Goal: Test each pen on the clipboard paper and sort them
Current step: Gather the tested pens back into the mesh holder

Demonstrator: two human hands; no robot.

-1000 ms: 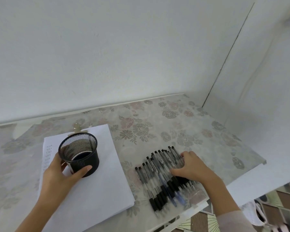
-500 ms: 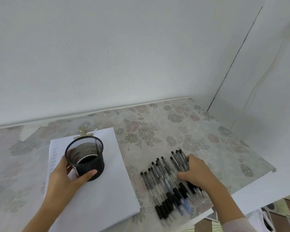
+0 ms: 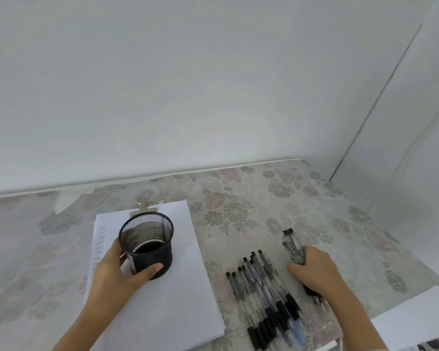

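On paper (image 3: pixel 183 287), left grip (image 3: pixel 117 272) holds mesh cup (image 3: pixel 147 247); right grip (image 3: pixel 314 272) curled round several pens (image 3: pixel 293 245); bundle may slip, roll off table (image 3: pixel 352 249) edge.

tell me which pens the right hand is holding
The small bunch set apart right of the row, poking out both ends of the right hand.

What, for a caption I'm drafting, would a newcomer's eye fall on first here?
A black mesh cup stands on the white paper at the left, the left hand wrapped round it. To its right a row of pens lies on the flowered table cover, and the right hand grips a small bunch just beyond them.
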